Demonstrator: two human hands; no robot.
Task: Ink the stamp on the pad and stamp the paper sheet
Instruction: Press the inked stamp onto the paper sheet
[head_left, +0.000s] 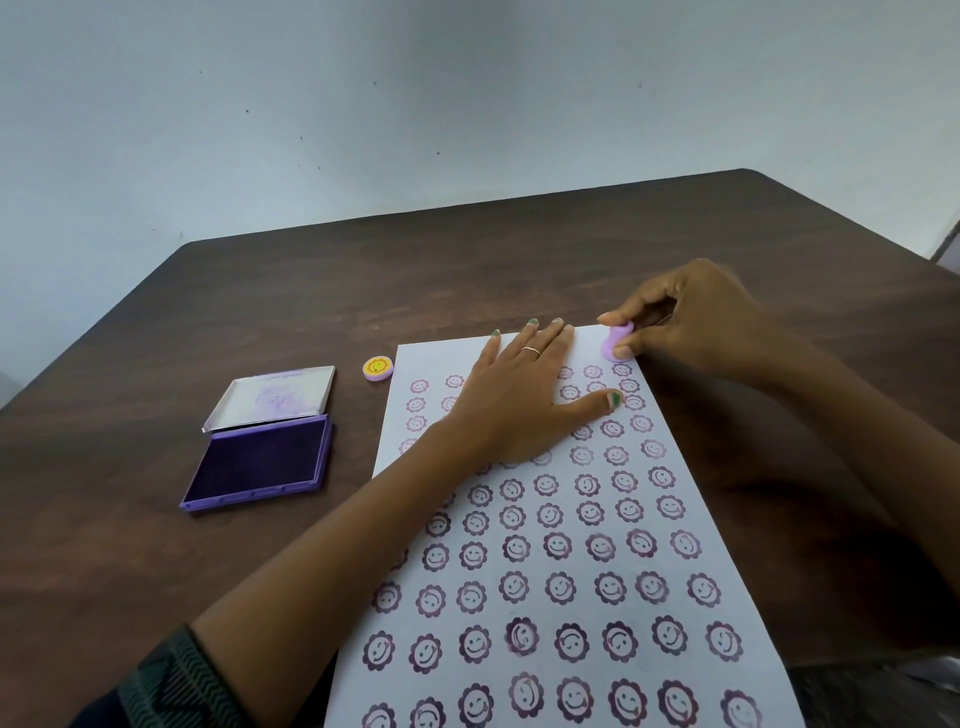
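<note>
One paper sheet; one purple ink pad; one lilac stamp; one stamp cap; two hands.

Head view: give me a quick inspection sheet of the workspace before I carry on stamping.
Surface: dark brown table, wood-grain top.
Job's things: paper sheet nearly filled with purple smiley-flower prints; lilac stamp on the sheet's far right corner; ink pad open left of the sheet, lid hinged back.
Clutter: round yellow-faced stamp cap between pad and sheet.
Grippers: left hand flat on the sheet, fingers straight; right hand pinches the stamp.
Cables: nothing seen.
Surroundings: plain pale wall behind the table.
</note>
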